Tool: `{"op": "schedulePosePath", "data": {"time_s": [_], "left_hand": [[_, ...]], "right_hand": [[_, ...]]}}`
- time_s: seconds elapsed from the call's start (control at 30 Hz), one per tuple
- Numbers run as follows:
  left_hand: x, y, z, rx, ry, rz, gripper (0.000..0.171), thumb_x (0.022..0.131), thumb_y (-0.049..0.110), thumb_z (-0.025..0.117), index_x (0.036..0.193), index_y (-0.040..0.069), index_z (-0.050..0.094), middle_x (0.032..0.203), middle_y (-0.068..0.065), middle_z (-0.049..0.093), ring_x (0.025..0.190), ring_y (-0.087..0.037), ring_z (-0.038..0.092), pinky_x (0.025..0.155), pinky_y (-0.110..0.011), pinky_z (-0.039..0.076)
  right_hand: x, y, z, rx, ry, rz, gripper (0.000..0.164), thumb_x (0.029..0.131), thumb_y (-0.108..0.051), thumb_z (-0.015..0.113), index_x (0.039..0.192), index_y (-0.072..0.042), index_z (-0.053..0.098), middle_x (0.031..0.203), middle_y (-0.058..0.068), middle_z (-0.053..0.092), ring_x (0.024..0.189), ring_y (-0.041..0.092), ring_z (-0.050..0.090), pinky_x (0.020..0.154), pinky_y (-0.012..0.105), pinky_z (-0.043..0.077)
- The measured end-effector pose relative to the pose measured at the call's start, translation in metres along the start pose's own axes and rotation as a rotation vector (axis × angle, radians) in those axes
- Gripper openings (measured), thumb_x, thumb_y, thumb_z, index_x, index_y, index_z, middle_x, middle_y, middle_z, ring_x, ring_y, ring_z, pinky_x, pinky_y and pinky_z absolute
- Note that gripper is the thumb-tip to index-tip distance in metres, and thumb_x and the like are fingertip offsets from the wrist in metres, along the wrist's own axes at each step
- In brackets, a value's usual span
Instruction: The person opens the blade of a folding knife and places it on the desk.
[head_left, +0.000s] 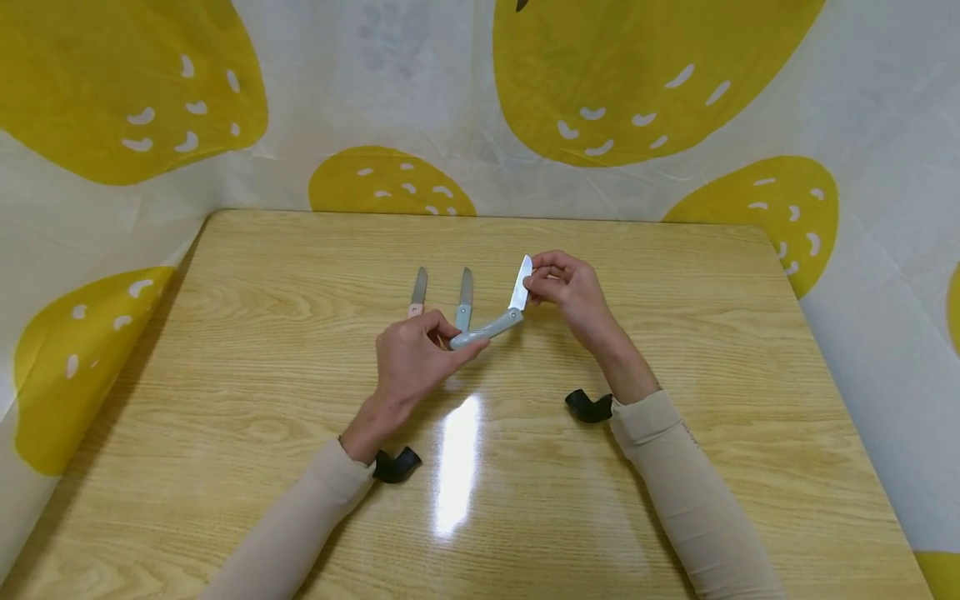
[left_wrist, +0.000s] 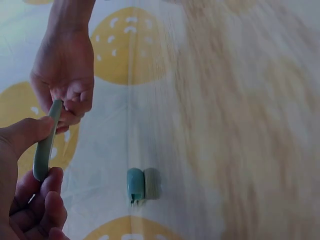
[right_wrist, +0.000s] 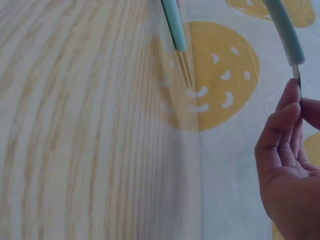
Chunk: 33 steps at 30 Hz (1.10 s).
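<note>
A folding knife with a pale grey-green handle [head_left: 491, 327] is held up over the table, its blade [head_left: 520, 287] swung out at an angle to the handle. My left hand [head_left: 412, 354] pinches the handle's rear end between thumb and fingers. With thumb and fingertips, my right hand [head_left: 573, 296] pinches the flat of the blade, as the right wrist view also shows. Behind the left hand, a pink-handled knife [head_left: 418, 287] and a light blue-green knife [head_left: 466, 292] lie side by side on the table, blades unfolded and pointing away. The left hand hides part of their handles.
The wood-grain table [head_left: 262, 400] reaches back to a white curtain [head_left: 277, 175] printed with yellow fruit shapes, which hangs on the sides too. Small black pieces stick out at the left wrist [head_left: 397, 465] and the right wrist [head_left: 588, 406]. A bright reflection lies on the tabletop.
</note>
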<state>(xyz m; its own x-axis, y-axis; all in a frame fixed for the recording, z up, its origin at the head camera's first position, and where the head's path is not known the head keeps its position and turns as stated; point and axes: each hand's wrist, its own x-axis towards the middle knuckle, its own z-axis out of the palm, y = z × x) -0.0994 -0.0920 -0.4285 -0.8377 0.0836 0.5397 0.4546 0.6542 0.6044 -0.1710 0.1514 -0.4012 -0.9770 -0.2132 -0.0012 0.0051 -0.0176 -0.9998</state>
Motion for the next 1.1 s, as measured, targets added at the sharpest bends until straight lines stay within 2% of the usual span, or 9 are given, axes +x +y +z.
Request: {"op": "schedulePosePath", "data": {"time_s": [0.17, 0.5, 0.87, 1.1], "left_hand": [[-0.001, 0.003, 0.002, 0.026, 0.003, -0.035, 0.039, 0.068, 0.042, 0.097, 0.067, 0.012, 0.072, 0.058, 0.001, 0.070, 0.049, -0.007, 0.062, 0.049, -0.021, 0.042], [-0.002, 0.005, 0.004, 0.055, 0.002, -0.060, 0.042, 0.070, 0.044, 0.095, 0.063, 0.010, 0.070, 0.057, -0.001, 0.070, 0.048, -0.009, 0.061, 0.046, -0.022, 0.041], [-0.004, 0.011, 0.005, 0.046, 0.015, -0.094, 0.042, 0.073, 0.043, 0.094, 0.062, 0.011, 0.068, 0.058, -0.002, 0.071, 0.047, -0.010, 0.063, 0.045, -0.022, 0.040], [-0.006, 0.015, 0.008, 0.029, -0.014, -0.105, 0.042, 0.074, 0.039, 0.094, 0.063, 0.010, 0.065, 0.058, -0.002, 0.070, 0.047, -0.011, 0.061, 0.045, -0.024, 0.042]], "right_hand": [[0.000, 0.000, -0.001, 0.024, 0.016, 0.002, 0.022, 0.096, 0.004, 0.065, 0.117, 0.010, 0.058, 0.085, -0.001, 0.064, 0.072, 0.012, 0.066, 0.071, 0.024, 0.059], [-0.002, -0.003, -0.001, 0.115, 0.037, -0.010, 0.013, 0.094, 0.007, 0.066, 0.105, 0.004, 0.058, 0.081, 0.002, 0.064, 0.070, 0.013, 0.072, 0.068, 0.025, 0.061], [-0.003, -0.002, 0.006, 0.149, 0.075, -0.015, 0.014, 0.094, 0.007, 0.067, 0.102, 0.000, 0.057, 0.077, -0.001, 0.067, 0.070, 0.011, 0.072, 0.067, 0.024, 0.061], [-0.002, 0.000, 0.004, 0.156, 0.066, -0.006, 0.015, 0.093, 0.007, 0.066, 0.103, 0.001, 0.056, 0.079, 0.000, 0.065, 0.070, 0.012, 0.072, 0.068, 0.025, 0.061]]}}
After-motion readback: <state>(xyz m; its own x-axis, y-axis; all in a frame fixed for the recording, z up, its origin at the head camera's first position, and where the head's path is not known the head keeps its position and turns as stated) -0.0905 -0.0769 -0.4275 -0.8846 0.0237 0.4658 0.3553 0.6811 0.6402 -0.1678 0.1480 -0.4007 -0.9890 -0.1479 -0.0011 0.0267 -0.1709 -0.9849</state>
